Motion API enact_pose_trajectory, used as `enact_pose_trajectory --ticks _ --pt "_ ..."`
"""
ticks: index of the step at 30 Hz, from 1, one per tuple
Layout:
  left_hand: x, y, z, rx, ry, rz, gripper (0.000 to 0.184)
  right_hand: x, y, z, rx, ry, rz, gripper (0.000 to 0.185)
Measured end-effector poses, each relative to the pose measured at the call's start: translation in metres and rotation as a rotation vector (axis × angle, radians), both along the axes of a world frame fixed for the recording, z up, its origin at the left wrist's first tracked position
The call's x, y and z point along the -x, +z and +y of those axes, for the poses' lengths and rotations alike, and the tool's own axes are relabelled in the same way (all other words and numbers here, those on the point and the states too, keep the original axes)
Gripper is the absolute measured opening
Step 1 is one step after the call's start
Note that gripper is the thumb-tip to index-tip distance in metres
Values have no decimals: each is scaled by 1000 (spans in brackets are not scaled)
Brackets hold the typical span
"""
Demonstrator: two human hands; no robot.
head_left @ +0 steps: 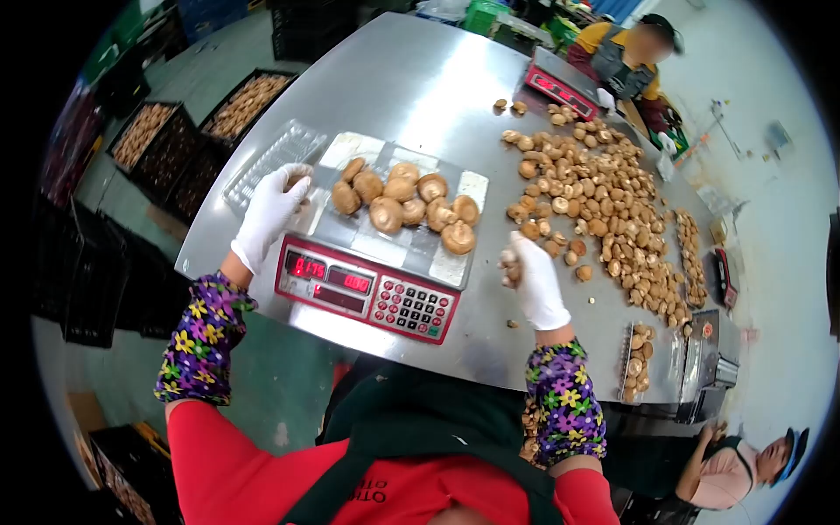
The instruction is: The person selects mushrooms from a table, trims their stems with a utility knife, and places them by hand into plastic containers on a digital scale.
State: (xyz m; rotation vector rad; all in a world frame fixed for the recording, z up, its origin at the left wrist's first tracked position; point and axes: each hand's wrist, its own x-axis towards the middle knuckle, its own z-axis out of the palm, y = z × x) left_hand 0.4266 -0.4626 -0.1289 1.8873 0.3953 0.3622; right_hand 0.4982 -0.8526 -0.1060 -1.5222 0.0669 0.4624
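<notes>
A digital scale [372, 293] with a red front panel and lit red digits stands before me. Several brown mushrooms [401, 190] lie on its platform. At the platform's left edge is my left hand [273, 214], white-gloved, its fingers curled around what looks like a mushroom, mostly hidden. Behind that hand lies a clear plastic tray [254, 179]. My right hand [538, 284], also gloved, is to the right of the scale. Its fingers close on a mushroom [508, 265], partly covered by the glove. A large pile of loose mushrooms [604, 192] spreads over the table beyond it.
The metal table [367, 79] has a curved edge. A second scale [564, 83] stands near a co-worker [621, 61] at the far side. Another person [722, 468] is at lower right. A filled tray [638, 363] lies at right. Crates of mushrooms [144, 136] stand on the left floor.
</notes>
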Motion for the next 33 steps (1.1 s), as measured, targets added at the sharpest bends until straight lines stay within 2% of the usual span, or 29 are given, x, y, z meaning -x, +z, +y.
enact_pose_trajectory --ticks 1,3,5,7,8,9,10,15,19,22,24,27,28,31,33 --pt "-13 -1 7 50 -102 73 26 -1 -1 2 172 36 -62 27" --pt "-33 2 15 22 -301 165 25 -7 -9 5 233 185 -173 31" --pt "-44 7 14 12 -329 247 23 -12 -21 12 325 279 -264 34" --pt "-49 -1 20 -31 -364 172 23 -19 -40 15 288 319 -392 35" --pt "-58 -12 31 -33 -359 209 22 -22 -43 17 286 329 -373 34" --pt "-65 -16 38 -98 -344 260 17 -22 -47 19 234 273 -470 32" --pt "-70 -22 40 -59 -329 240 14 -21 -47 21 108 293 -322 28" --pt "-84 -22 14 -49 -338 245 7 -14 -64 -1 16 90 -332 19" --pt "-98 11 -87 -62 -402 174 8 17 -46 -78 99 -15 -415 19" --pt "-122 23 -169 -114 -516 225 8 52 -37 -144 162 -205 -413 19" --pt "-147 10 -228 -94 -716 149 8 75 -39 -185 232 -340 -367 19" --pt "-176 -14 -327 -60 -806 170 9 105 -68 -237 201 -555 -387 18" --pt "-192 -32 -351 -73 -918 156 10 118 -67 -250 239 -614 -395 16" --pt "-208 -69 -433 -86 -1042 141 12 146 -92 -285 309 -731 -303 15" --pt "-208 -92 -472 -155 -1091 134 11 154 -121 -295 260 -816 -285 13"
